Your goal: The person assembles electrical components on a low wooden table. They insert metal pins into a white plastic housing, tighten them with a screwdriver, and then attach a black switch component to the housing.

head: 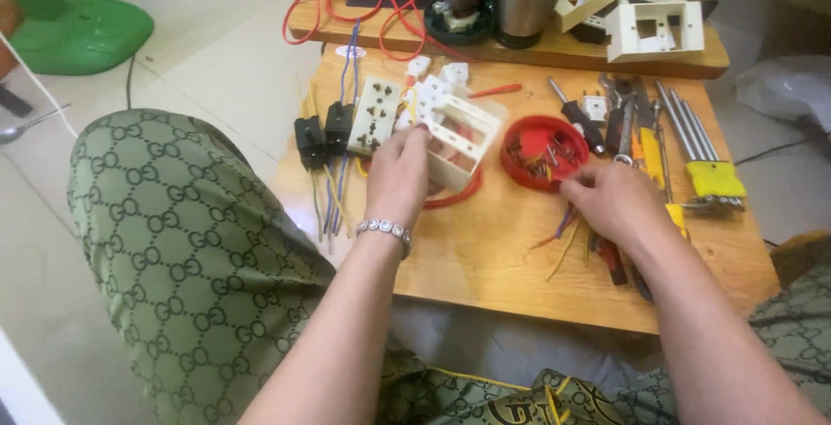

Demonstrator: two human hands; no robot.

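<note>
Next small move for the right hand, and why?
Probably pinch one screw out of the red lid: the right hand sits at its rim, fingertips by the screws, while the left hand steadies the white socket frame.

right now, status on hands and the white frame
Left hand gripping white plastic frame. Right hand at rim of red lid of screws, fingertips hidden. Loose wires beneath right hand.

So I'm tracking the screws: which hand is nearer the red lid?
Right. The right hand has its fingertips at the red lid's near edge; the left hand rests on the white frame, further left.
</note>
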